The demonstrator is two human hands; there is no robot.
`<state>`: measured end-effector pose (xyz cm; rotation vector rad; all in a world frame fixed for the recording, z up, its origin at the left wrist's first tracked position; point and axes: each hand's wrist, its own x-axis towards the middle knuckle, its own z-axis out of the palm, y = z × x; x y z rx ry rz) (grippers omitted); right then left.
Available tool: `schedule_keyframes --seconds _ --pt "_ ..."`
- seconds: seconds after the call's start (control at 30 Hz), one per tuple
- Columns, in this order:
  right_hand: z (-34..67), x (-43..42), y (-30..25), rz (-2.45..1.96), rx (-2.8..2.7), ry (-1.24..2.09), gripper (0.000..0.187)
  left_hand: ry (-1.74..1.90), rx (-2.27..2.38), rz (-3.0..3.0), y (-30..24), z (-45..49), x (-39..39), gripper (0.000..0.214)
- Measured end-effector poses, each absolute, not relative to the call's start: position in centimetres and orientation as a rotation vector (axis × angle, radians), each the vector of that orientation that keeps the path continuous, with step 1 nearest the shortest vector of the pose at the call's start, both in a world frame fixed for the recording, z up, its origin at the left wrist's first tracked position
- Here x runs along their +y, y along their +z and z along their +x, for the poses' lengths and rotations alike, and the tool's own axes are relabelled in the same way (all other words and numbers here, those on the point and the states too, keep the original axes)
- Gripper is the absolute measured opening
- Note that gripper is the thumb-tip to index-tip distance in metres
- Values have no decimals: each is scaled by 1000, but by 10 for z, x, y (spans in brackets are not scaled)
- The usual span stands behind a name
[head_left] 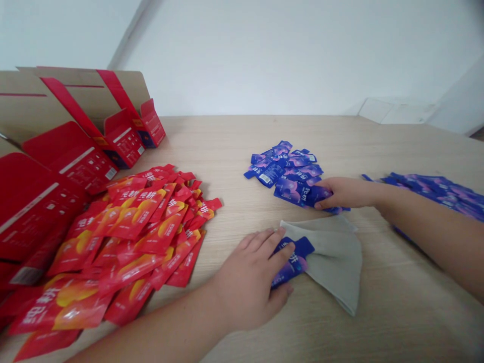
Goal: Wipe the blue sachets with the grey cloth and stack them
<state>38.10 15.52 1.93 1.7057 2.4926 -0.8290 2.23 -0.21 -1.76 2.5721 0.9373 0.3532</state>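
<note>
My left hand [257, 277] is closed around a blue-and-purple pouch [293, 262], its thumb and fingers at the pouch's left side. Part of that pouch lies over a crumpled grey cloth [335, 252]. Farther back, my right hand [340, 194] grips the right end of another blue-and-purple pouch [291, 192] between thumb and fingers. This one lies at the near edge of a small loose pile of blue pouches [270, 172]. The undersides of both hands are hidden.
A large heap of red-and-orange pouches [145, 217] covers the table's left side. Behind it stand open red cartons [71, 156] with raised flaps. More blue pouches [434, 189] lie at the right, partly behind my right forearm. A white wall [295, 55] rises beyond the wooden table [212, 136].
</note>
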Motion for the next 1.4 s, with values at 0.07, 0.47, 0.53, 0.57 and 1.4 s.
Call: schedule_keyframes --seconds 0.07,0.47,0.53,0.57,1.4 --pt "388 154 20 1749 2508 -924 39 360 937 2568 -18 22 -2 69" --pt "351 186 33 1829 2708 -1772 51 421 931 2569 -22 22 -3 68" --pt "341 201 36 1837 2767 -1808 54 423 931 2567 -22 22 -3 67" --pt "336 209 36 1848 2794 -1798 56 420 931 2565 -22 22 -3 67" --pt "339 350 2 2387 2479 -6 80 420 835 2703 -41 20 7 73"
